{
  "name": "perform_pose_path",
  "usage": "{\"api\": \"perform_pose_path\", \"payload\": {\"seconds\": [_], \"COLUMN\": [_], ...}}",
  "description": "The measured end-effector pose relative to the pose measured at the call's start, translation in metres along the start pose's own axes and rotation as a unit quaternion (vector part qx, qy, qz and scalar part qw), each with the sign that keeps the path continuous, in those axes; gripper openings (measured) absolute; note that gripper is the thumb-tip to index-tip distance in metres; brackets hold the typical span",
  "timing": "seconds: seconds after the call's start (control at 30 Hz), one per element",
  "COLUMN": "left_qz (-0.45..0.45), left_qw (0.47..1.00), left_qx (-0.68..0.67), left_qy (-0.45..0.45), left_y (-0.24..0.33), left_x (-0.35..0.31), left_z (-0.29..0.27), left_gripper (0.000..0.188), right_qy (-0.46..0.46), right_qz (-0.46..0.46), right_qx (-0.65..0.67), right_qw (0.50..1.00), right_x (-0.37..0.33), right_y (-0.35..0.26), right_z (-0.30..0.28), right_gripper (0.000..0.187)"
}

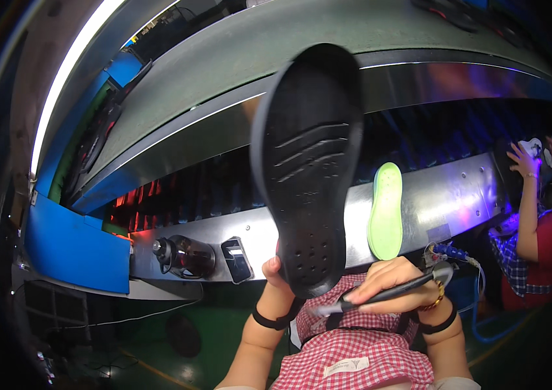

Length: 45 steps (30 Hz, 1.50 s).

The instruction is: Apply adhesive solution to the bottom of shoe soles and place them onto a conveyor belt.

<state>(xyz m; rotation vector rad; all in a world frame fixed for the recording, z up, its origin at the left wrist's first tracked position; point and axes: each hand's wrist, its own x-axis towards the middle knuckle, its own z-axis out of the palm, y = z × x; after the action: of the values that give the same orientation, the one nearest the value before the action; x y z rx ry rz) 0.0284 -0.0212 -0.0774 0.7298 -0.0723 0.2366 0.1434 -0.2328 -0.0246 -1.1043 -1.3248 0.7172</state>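
A large black shoe insole is held upright before me, with molded ridges across its middle and small holes toward its lower end. My left hand grips its lower left edge, the thumb showing and the other fingers hidden behind it. My right hand is closed round a black-handled brush, whose pale, blurred tip points left, just below the insole's lower end. On the metal bench beyond my right hand lies a bright green insole.
A dark bottle and a phone rest on the bench at left. Behind it runs a wide conveyor belt. A co-worker's hands hold a white thing at far right. A blue cable connector sits near the bench's front edge.
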Motion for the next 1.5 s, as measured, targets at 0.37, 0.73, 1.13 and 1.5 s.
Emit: {"api": "perform_pose_path", "payload": {"seconds": [0.37,0.73,1.13,1.5], "left_qz": [-0.243,-0.357,-0.305,-0.225], "left_qw": [0.97,0.934,0.946,0.947], "left_qx": [-0.009,-0.016,0.077,0.035], "left_qy": [-0.022,-0.012,0.073,0.227], "left_y": [0.024,0.033,0.046,0.057], "left_x": [0.017,0.015,0.002,-0.027], "left_z": [0.013,0.014,0.015,0.012], "left_gripper": [0.078,0.074,0.069,0.066], "right_qy": [-0.11,-0.112,-0.129,-0.095], "right_qz": [-0.047,-0.007,0.071,-0.008], "right_qx": [-0.019,-0.081,-0.075,-0.097], "right_qw": [0.993,0.99,0.986,0.991], "right_x": [0.016,0.019,0.012,0.007], "right_y": [-0.011,-0.015,-0.021,-0.025], "right_z": [-0.035,-0.052,-0.067,-0.074], "right_gripper": [0.019,0.021,0.02,0.02]}}
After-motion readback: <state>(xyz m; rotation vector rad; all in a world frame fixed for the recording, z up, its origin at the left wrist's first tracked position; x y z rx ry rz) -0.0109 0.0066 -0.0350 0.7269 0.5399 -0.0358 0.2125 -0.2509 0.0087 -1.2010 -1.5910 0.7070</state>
